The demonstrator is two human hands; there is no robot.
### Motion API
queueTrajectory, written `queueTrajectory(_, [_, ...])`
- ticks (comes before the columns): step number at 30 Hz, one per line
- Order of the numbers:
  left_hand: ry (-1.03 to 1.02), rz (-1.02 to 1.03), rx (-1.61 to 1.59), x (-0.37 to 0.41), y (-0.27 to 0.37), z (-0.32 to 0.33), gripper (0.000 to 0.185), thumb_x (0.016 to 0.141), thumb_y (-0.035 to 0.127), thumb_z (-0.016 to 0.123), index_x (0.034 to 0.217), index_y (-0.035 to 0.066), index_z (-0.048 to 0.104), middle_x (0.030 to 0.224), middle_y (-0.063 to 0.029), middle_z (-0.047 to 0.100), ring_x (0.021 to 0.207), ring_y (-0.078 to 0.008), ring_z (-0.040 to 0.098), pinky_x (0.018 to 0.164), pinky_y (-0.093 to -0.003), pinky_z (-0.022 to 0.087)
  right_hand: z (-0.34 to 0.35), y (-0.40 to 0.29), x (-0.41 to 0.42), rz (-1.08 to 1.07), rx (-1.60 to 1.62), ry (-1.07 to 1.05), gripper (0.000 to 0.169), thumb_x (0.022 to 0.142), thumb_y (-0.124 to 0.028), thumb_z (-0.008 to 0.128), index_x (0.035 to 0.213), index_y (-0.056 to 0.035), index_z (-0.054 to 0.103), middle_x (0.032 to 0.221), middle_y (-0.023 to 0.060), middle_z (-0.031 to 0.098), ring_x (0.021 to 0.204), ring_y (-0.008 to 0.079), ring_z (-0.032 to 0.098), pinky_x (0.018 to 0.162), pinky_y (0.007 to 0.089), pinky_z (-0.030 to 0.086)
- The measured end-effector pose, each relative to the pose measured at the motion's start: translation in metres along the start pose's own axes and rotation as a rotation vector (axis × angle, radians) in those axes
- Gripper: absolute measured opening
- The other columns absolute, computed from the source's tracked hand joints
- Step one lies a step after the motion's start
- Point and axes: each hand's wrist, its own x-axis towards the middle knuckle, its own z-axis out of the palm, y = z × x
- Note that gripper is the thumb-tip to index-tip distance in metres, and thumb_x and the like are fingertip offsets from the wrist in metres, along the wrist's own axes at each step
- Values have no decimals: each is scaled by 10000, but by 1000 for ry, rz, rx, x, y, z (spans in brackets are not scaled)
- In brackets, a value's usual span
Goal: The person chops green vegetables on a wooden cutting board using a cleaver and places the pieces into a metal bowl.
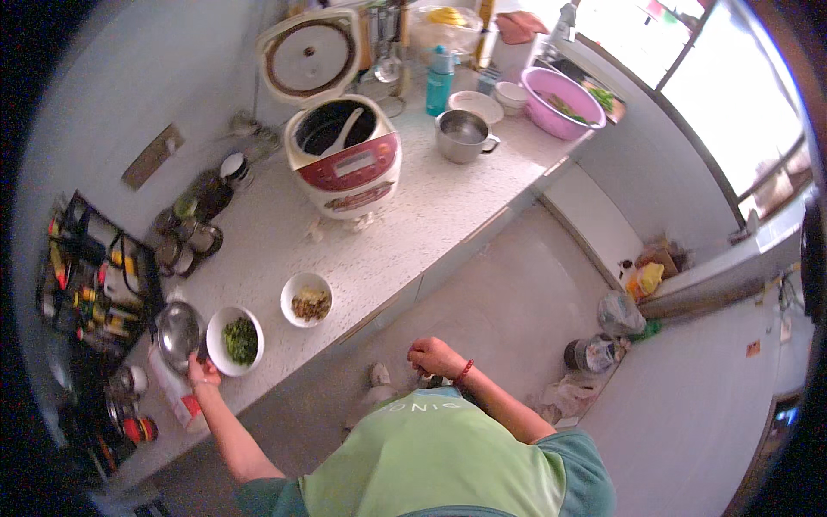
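My left hand (203, 373) grips the near rim of a shiny metal bowl (179, 336) at the left end of the counter. Right beside that bowl stands a white bowl of chopped greens (240, 340). A smaller white bowl (306, 299), farther right, holds chopped brown and pale pieces. In front of my apron, over the floor, my right hand (436, 357) hangs with curled fingers and nothing visible in it. Under the metal bowl's near side lies a white and red packet (174, 394), partly hidden by my left hand and arm.
An open rice cooker (345, 161) with a white ladle stands on the speckled counter (400, 226). Beyond it are a steel cup (462, 137), a teal bottle (440, 83) and a pink basin (561, 106) with greens. A black rack of bottles (97, 278) crowds the left wall.
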Motion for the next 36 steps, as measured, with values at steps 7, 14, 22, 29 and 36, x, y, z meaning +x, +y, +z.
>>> queueTrajectory(7, [180,70,-187,30,18,-21,144,786,140,413,727,33,490,576,-43,498,395,-104,438,290,-210,309,14,0,6,-29,32,91,226,791,-179,476,719,19,559,588,107,569,511,179,569,495,324,468])
queueTrajectory(14, [7,105,-274,18,19,-44,123,735,93,461,779,-9,514,680,-117,579,444,-122,493,303,-202,331,29,-14,9,18,55,108,179,805,-144,489,746,10,560,585,45,528,517,124,517,467,268,450])
queueTrajectory(22, [-9,140,-224,-66,24,10,155,790,125,459,844,-13,503,714,-129,560,461,-105,469,321,-182,315,27,-22,19,33,114,71,179,802,-140,489,761,19,560,598,42,532,511,122,513,463,261,438])
queueTrajectory(29, [-28,221,-52,-172,27,103,117,798,135,486,820,19,486,675,-58,515,423,-53,369,304,-167,259,-15,3,13,30,156,67,191,809,-153,493,776,24,556,601,40,529,511,119,513,463,259,436])
queueTrajectory(36, [-203,204,62,-248,-57,222,106,782,137,519,765,32,524,653,-38,511,400,-41,318,297,-161,209,-124,33,-17,24,185,136,175,808,-134,496,805,25,571,603,37,530,506,114,505,461,257,434])
